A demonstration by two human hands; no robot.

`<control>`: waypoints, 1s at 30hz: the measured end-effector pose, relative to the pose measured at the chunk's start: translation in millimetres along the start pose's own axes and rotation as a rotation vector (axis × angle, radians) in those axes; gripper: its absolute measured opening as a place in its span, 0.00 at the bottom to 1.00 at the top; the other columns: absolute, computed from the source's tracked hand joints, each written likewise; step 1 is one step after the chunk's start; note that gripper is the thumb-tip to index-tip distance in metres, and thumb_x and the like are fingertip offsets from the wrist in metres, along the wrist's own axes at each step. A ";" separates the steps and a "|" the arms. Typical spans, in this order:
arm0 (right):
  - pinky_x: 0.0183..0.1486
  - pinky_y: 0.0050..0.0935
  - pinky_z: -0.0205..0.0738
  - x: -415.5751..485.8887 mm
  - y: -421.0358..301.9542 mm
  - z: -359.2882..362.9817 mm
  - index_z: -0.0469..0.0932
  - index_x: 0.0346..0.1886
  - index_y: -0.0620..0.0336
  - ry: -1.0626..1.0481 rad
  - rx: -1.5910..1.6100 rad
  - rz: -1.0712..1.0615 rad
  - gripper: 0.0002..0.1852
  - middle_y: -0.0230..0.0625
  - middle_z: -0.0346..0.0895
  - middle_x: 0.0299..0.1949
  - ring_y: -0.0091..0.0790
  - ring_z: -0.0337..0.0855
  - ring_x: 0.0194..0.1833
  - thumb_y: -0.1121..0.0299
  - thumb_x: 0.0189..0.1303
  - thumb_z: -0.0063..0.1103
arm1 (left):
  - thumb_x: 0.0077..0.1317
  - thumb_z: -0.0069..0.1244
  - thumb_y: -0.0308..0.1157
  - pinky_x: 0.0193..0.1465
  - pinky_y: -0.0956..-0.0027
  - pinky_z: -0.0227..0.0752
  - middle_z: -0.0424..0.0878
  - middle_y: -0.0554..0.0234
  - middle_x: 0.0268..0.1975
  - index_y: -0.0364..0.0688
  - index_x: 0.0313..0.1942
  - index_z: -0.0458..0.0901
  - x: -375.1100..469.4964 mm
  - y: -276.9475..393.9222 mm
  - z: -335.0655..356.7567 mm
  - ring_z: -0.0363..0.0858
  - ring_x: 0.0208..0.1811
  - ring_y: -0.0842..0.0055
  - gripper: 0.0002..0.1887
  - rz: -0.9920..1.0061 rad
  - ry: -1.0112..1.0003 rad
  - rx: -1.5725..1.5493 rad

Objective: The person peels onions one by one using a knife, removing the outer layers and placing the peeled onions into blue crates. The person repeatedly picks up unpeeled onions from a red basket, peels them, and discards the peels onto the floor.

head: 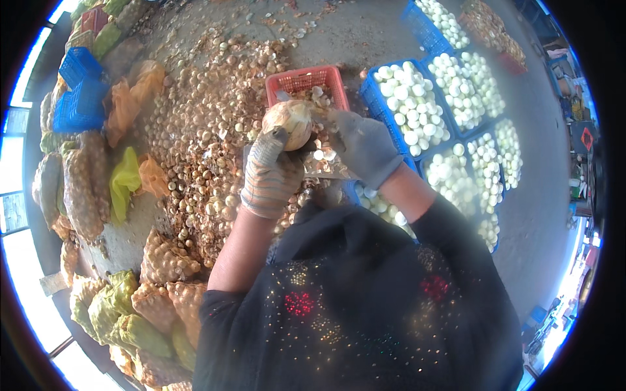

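Observation:
My left hand (271, 173), in a striped knit glove, holds a large onion (289, 124) with brown outer skin, the thumb on its near side. Close to the onion's right side is my right hand (364, 146) in a grey glove, its fingers bent; whether they pinch a bit of the skin or a tool is blurred. Behind the onion stands a red plastic basket (337, 80) with onion skins in it. Below the hands, peeled white onion pieces and skins (325, 154) lie on a surface partly hidden by my hands.
Unpeeled onions (215, 161) and loose skins cover the floor at left. Blue plastic crates (386, 117) full of peeled white onions (411, 102) stand at right. Filled mesh sacks (164, 259) lie at left and lower left, near empty blue crates (80, 105).

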State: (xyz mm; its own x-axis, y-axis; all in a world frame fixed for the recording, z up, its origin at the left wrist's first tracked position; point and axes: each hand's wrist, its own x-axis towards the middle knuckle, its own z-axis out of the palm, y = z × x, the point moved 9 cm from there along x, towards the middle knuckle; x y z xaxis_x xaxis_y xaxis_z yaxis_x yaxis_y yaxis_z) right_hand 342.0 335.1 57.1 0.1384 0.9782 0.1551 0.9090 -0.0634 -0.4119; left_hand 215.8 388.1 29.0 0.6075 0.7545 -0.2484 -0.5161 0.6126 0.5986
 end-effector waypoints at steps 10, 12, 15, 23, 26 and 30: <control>0.26 0.26 0.69 -6.8 34.5 -4.9 0.71 0.45 0.69 -0.346 0.765 0.413 0.16 0.32 0.75 0.24 0.24 0.80 0.26 0.63 0.65 0.55 | 0.54 0.65 0.41 0.47 0.66 0.82 0.79 0.53 0.51 0.34 0.58 0.68 -0.2 28.5 -8.7 0.80 0.52 0.63 0.35 -0.053 -0.076 0.215; 0.28 0.31 0.70 -8.8 7.8 -23.5 0.70 0.43 0.69 -0.345 0.686 0.235 0.15 0.38 0.75 0.23 0.32 0.81 0.26 0.63 0.65 0.54 | 0.52 0.66 0.39 0.46 0.71 0.80 0.80 0.58 0.49 0.38 0.58 0.70 2.7 33.3 -11.1 0.81 0.50 0.69 0.35 -0.058 -0.144 0.358; 0.32 0.39 0.73 -13.4 -28.1 -42.5 0.70 0.41 0.69 -0.357 0.581 0.084 0.15 0.49 0.75 0.23 0.47 0.81 0.28 0.64 0.64 0.54 | 0.52 0.64 0.31 0.46 0.72 0.77 0.81 0.64 0.45 0.37 0.59 0.70 0.9 44.3 0.6 0.80 0.44 0.78 0.34 -0.035 -0.159 0.515; 0.35 0.48 0.73 2.3 -51.6 -39.5 0.69 0.39 0.67 -0.454 0.353 0.058 0.14 0.55 0.76 0.25 0.59 0.80 0.34 0.63 0.63 0.54 | 0.50 0.67 0.34 0.59 0.66 0.70 0.80 0.62 0.50 0.37 0.60 0.69 -1.1 41.0 -3.2 0.78 0.52 0.73 0.37 -0.040 -0.189 0.513; 0.35 0.47 0.73 -19.4 -39.3 -33.2 0.69 0.40 0.67 -0.373 0.406 0.047 0.14 0.54 0.76 0.25 0.58 0.80 0.34 0.64 0.62 0.55 | 0.46 0.69 0.47 0.60 0.64 0.69 0.78 0.58 0.52 0.35 0.61 0.67 -9.1 17.1 -3.7 0.78 0.53 0.69 0.45 -0.064 -0.196 0.411; 0.35 0.46 0.73 -49.5 -17.0 -19.6 0.70 0.43 0.66 -0.237 0.365 -0.002 0.13 0.53 0.77 0.28 0.56 0.81 0.34 0.67 0.60 0.56 | 0.44 0.69 0.57 0.56 0.64 0.73 0.77 0.56 0.53 0.38 0.62 0.67 -16.5 -17.5 -2.8 0.78 0.52 0.68 0.50 -0.114 -0.221 0.427</control>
State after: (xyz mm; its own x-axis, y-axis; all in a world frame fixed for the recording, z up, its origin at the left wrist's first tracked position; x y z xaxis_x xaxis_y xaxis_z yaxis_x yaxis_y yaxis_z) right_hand 327.5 283.9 74.1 0.0044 0.9993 -0.0368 0.7048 -0.0292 -0.7088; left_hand 213.1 365.6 20.5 0.7828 0.5923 -0.1907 -0.1737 0.5023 0.8471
